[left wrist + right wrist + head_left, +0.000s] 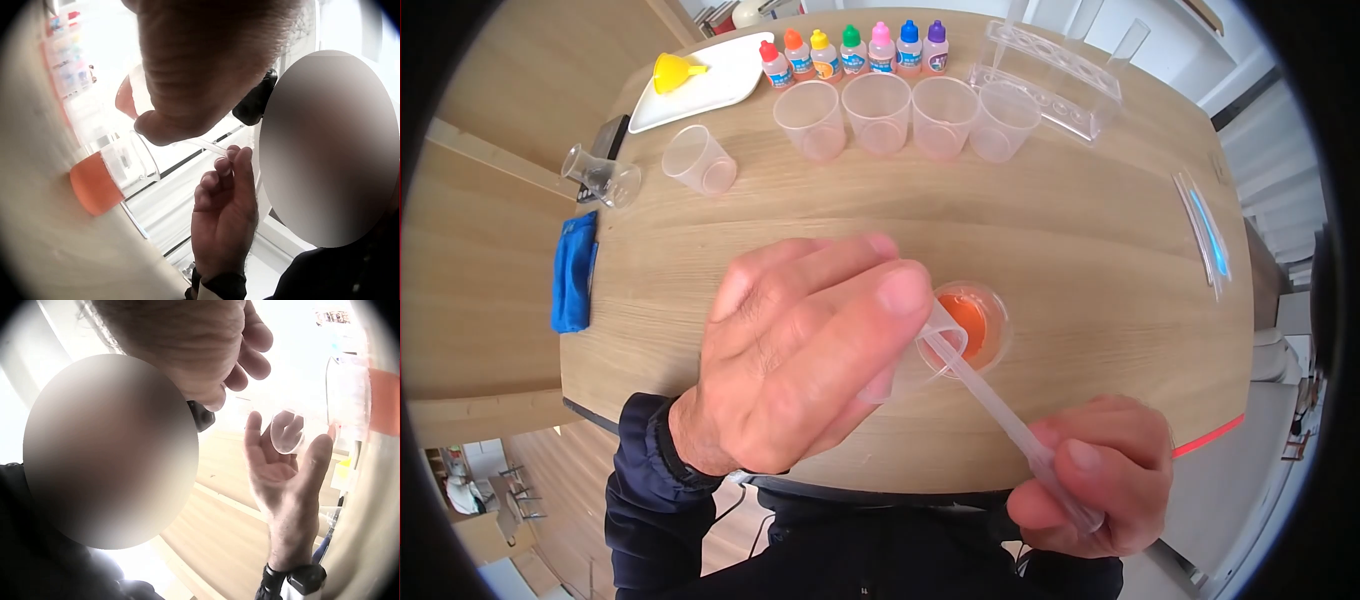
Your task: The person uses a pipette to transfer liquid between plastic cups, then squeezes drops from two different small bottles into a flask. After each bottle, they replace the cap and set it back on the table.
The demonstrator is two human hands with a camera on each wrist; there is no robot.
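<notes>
Seven bottles (854, 60), capped red, orange, yellow, green, pink, blue and purple, one apiece. Seven cups (808, 120): four in a row, one off to the left, one with orange liquid (970, 318), and one small cup (287, 434) in the left hand (800, 350). One pipette (1000, 405), in the right hand (1105, 475); two hands altogether. One rack (1055, 85), three tubes (1133, 42) showing. One tray (725, 85), one funnel (672, 73), one flask (605, 180), one blue cloth (575, 272), one counter (750, 215). The thin strips (1208, 235) at right overlap too closely to count.

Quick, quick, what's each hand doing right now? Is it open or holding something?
Left hand: closed, holding a small clear cup.
Right hand: closed, pinching what looks like a clear plastic dropper.
</notes>
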